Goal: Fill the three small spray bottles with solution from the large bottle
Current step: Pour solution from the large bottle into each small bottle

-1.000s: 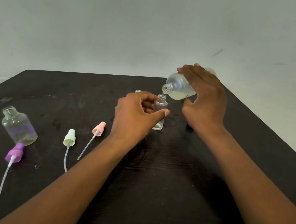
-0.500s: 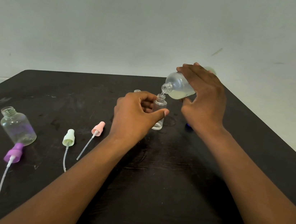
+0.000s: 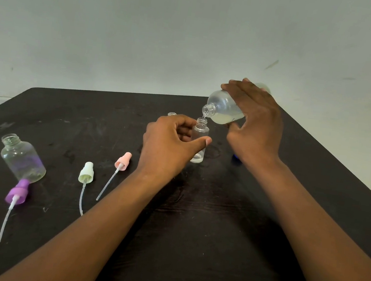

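My right hand (image 3: 255, 123) grips the large clear bottle (image 3: 223, 108), tipped on its side with pale liquid inside, its mouth right above a small clear bottle (image 3: 199, 142). My left hand (image 3: 169, 145) holds that small bottle upright on the black table (image 3: 192, 223), thumb across its front. A little liquid lies at its bottom. Only the rim of another small bottle (image 3: 172, 114) shows behind my left hand. A wider empty clear bottle (image 3: 22, 159) stands uncapped at the left.
Three spray heads with dip tubes lie on the table: purple (image 3: 17, 191) by the wide bottle, pale green (image 3: 86, 172) and pink (image 3: 122, 161) towards the middle. A small blue thing (image 3: 236, 158) shows behind my right wrist. The table's near edge runs below my forearms.
Both hands and the two bottles stay almost where they were. The large bottle keeps its tilt over the small bottle's mouth.
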### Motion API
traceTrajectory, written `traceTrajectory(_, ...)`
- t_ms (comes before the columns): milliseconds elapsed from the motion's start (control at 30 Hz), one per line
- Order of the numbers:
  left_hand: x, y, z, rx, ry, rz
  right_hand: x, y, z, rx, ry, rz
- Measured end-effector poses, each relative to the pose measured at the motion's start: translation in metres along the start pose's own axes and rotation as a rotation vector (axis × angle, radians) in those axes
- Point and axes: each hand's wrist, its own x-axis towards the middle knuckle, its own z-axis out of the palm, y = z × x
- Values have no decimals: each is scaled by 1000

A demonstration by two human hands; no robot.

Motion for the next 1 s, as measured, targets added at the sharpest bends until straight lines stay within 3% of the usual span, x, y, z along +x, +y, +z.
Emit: traceTrajectory(1000, 1, -3, 1, 3, 2, 13, 0, 0, -1, -16, 5, -13)
